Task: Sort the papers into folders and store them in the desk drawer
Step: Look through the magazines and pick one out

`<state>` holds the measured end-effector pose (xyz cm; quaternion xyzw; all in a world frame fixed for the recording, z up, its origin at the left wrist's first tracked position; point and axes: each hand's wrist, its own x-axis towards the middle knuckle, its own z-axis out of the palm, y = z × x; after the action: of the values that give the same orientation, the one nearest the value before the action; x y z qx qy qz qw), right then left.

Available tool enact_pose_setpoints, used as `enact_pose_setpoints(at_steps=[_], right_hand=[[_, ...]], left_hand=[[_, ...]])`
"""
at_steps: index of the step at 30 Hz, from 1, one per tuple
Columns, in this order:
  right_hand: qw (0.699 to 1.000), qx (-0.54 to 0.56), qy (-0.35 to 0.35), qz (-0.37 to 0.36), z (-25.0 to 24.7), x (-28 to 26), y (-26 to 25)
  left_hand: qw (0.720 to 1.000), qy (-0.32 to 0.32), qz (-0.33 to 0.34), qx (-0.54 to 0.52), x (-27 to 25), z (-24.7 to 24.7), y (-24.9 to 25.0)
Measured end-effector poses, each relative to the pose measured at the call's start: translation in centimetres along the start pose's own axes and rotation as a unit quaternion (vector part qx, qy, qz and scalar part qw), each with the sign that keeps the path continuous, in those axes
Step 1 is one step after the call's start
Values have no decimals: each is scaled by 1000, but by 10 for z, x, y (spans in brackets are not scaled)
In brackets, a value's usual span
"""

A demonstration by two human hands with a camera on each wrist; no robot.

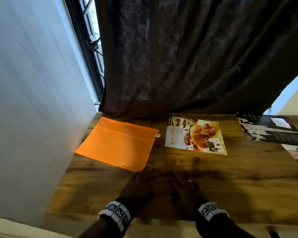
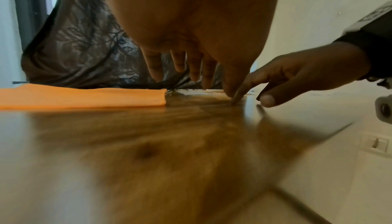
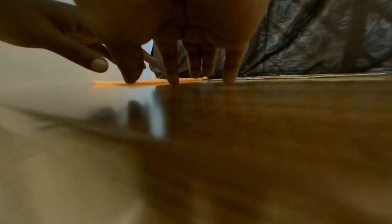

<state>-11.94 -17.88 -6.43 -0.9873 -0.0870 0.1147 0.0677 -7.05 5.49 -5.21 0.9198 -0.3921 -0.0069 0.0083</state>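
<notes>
We find both hands, left and right, flat, fingers spread, holding nothing on the desk. Folder beside leaflet; apparently untouched. We should slide the leaflet in squarely.

Black-and-white coded wristbands; dark sleeves
</notes>
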Motion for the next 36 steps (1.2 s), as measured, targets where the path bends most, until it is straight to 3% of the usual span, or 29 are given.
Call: enact_pose_setpoints(at_steps=[6,8,10,15,17,21,26,31,36], right_hand=[[993,76,-28,88,-17,20,18],[989,96,-42,108,-20,23,22],[980,137,-38,140,-18,28,30],[979,91,-10,183,-49,41,74],[979,70,25,189,-58,49,100],[973,61,-1,224,-74,66,144],[981,10,-55,185,-72,63,176],[985,-39,-75,149,-65,56,171],[994,-7,-1,106,-58,35,132]], left_hand=[[998,-2,43,-51,56,-23,-2],[994,-67,54,-70,73,-23,0],[992,-86,66,-68,88,-19,1],[991,-122,52,7,122,4,4],[991,-115,62,-9,134,10,6],[993,-96,20,-69,153,-8,20],[988,-100,-39,-112,187,3,31],[995,-59,-39,-71,193,-24,42],[987,-95,-50,-120,215,-9,33]])
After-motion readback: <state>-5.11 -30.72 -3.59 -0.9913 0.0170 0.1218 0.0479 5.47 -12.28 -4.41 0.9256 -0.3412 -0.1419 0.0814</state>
